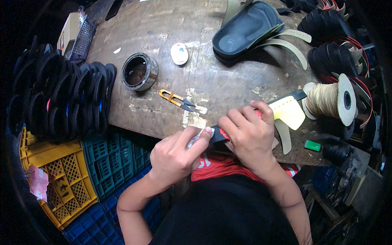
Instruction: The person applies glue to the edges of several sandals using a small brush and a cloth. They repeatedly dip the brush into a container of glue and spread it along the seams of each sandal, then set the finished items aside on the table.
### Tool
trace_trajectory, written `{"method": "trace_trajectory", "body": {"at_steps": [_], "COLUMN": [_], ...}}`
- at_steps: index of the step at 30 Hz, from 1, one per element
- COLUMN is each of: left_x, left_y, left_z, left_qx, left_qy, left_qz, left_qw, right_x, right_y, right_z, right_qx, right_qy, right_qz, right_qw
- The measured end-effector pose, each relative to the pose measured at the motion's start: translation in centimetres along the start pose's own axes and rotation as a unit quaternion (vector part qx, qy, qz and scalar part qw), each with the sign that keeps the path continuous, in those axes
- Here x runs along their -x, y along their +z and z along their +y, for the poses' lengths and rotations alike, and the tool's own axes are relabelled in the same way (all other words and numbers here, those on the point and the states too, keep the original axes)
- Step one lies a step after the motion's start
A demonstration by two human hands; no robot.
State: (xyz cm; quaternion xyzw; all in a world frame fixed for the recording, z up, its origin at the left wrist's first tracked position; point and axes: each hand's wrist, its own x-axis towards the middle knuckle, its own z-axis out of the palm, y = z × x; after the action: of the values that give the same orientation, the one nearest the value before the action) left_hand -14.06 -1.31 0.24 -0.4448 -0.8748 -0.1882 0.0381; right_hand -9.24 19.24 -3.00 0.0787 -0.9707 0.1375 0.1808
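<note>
We see the worn wooden desk [228,45] first, then our two hands at its near edge. Our right hand [248,134] has its fingers clamped over a black sandal strap piece [290,97], whose long axis runs up and to the right across the desk edge toward the thread spool [326,100]. Our left hand [176,154], just beside it on the left, pinches a small white cloth [197,136] against the strap's near end. The orange thread snips [175,99] lie further in. The strap's middle is hidden under the right hand.
</note>
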Motion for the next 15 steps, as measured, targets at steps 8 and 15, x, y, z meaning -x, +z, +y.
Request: {"method": "trace_trajectory", "body": {"at_steps": [8,15], "left_x": [0.52,0.49], "left_y": [-0.03,0.53], "left_z": [0.07,0.09], "left_qx": [0.000,0.029], "left_qy": [-0.015,-0.021], "left_qz": [-0.035,-0.016], "left_qw": [0.999,0.999], "right_x": [0.17,0.25], "right_y": [0.10,0.35], "right_z": [0.09,-0.01], "right_qx": [0.004,0.007], "right_qy": [-0.001,-0.005], "right_qz": [0.009,0.020], "right_qw": [1.000,1.000]}}
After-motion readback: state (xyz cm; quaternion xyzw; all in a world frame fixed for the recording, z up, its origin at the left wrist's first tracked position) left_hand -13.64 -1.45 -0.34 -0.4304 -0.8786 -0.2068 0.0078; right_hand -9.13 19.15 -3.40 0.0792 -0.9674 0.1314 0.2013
